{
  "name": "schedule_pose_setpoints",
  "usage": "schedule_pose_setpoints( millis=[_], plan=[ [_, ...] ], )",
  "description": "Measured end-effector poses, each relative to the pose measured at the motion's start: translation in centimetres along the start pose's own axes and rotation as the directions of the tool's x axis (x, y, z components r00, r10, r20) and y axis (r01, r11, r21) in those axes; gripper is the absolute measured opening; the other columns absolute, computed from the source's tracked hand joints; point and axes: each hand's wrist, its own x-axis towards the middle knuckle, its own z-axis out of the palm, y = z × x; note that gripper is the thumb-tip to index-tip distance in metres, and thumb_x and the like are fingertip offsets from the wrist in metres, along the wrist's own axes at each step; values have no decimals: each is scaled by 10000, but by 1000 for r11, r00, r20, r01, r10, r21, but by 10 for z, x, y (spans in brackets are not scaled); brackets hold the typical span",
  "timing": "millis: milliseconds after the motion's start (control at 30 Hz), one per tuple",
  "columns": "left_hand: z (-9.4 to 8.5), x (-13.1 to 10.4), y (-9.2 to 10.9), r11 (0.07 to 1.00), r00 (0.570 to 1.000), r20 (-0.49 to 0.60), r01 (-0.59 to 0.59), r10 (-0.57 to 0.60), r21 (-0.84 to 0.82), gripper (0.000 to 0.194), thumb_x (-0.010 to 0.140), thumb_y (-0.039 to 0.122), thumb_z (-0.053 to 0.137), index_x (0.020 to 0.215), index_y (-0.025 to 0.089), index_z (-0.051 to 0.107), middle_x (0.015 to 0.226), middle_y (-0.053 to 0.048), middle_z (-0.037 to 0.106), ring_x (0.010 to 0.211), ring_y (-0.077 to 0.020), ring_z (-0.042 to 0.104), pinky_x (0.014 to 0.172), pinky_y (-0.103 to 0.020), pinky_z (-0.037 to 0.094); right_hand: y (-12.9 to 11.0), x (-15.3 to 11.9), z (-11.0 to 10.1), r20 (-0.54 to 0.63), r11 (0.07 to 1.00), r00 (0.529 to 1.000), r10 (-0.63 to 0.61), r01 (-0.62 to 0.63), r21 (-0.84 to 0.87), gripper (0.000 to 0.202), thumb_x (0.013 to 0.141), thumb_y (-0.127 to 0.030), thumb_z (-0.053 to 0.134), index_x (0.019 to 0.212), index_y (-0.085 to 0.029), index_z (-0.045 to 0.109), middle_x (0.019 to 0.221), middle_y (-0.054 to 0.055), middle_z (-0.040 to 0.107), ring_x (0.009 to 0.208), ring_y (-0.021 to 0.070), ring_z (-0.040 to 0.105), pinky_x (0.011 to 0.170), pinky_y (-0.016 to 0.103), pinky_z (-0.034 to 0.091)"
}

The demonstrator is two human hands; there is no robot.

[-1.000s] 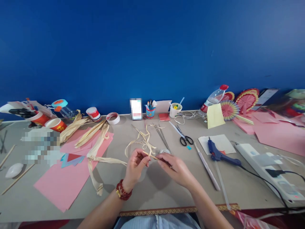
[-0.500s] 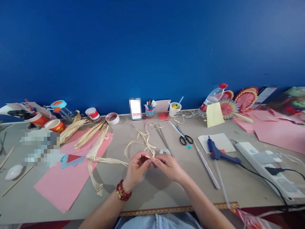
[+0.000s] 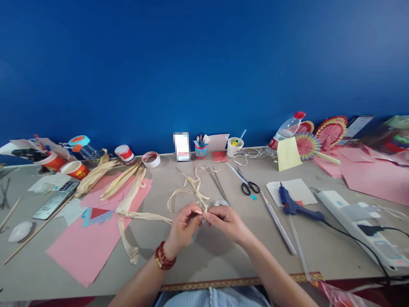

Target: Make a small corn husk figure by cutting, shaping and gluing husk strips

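Note:
My left hand (image 3: 185, 226) and my right hand (image 3: 228, 222) meet low in the middle of the view, above the table. Fingertips of both pinch a narrow, pale strip of dried husk (image 3: 199, 212); its far end is hidden by the fingers. Several loose husk strips (image 3: 193, 184) lie tangled just beyond. Left of my left hand, a piece of tied husk (image 3: 128, 212) rests partly on pink paper (image 3: 86, 251), one arm reaching toward my wrist. Directly behind my right hand is a small white tape roll (image 3: 221, 203), partly covered, beside thin metal wires (image 3: 217, 183).
To the right lie black-handled scissors (image 3: 249, 187), a lilac craft knife or pen-like tool (image 3: 279, 224), a blue glue gun (image 3: 297, 207) and a white power strip (image 3: 361, 230). More husks (image 3: 96, 175), a phone (image 3: 56, 200) and paper cups (image 3: 75, 169) stand left. A blue wall borders the back.
Both hands stay in nearly the same place, still pinching the strip, with only a slight shift of the fingers. The view has moved very little.

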Motion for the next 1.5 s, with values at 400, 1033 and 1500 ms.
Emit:
schedule_pose_setpoints(
  millis=[400, 1033, 1500],
  plan=[
    [-7, -1, -1, 984, 985, 79, -158, 151, 88, 61, 918, 145, 583, 883, 184, 614, 791, -26, 592, 738, -144, 554, 704, -269, 459, -8, 3, -9, 187, 894, 963, 196, -253, 369, 490, 836, -575, 658, 626, -134, 695, 463, -70, 350, 431, 62, 257, 434, 249, 162],
    [-15, 5, 7, 971, 984, 77, -171, 160, 165, 123, 922, 176, 585, 799, 182, 591, 764, -23, 592, 745, -152, 559, 718, -287, 445, -4, 2, -19, 284, 598, 917, 281, -399, 695, 453, 803, -498, 718, 594, -97, 689, 385, -84, 347, 352, 26, 185, 375, 199, 112],
    [-22, 10, 5, 962, 988, 68, -153, 141, 227, 171, 927, 258, 576, 778, 179, 601, 768, -39, 614, 762, -173, 582, 719, -305, 462, -5, -9, -62, 170, 557, 951, 257, -290, 778, 464, 798, -553, 688, 567, -160, 599, 399, -97, 265, 369, 44, 131, 364, 198, 96]
  ],
)
